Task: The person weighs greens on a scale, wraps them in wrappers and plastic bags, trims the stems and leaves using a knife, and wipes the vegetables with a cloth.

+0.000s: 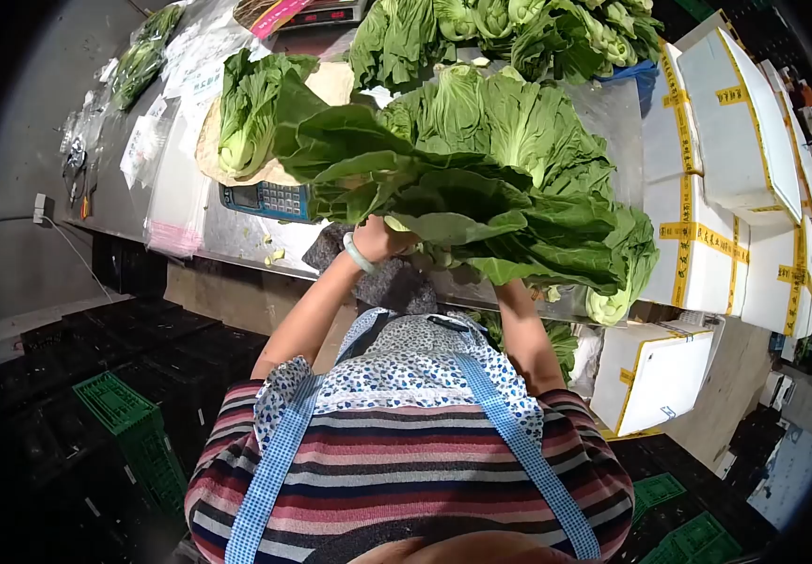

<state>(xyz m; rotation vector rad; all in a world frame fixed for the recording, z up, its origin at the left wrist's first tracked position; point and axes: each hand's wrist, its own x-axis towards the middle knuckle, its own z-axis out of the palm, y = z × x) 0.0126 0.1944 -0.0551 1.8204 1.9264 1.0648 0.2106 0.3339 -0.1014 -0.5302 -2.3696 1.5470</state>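
My left hand, with a pale bangle on its wrist, is closed around the base of a big bunch of leafy greens. The broad dark leaves spread up and to both sides over the metal table's front edge. My right forearm reaches up under the same leaves, which hide the right hand and its fingers. Behind the bunch lies a pile of green leafy heads. One more head of greens rests on a tan board to the left, beside a blue keypad device.
More greens and a scale with a red display sit at the back. Plastic bags lie on the left. White foam boxes with yellow tape stack at the right. Black and green crates stand at lower left.
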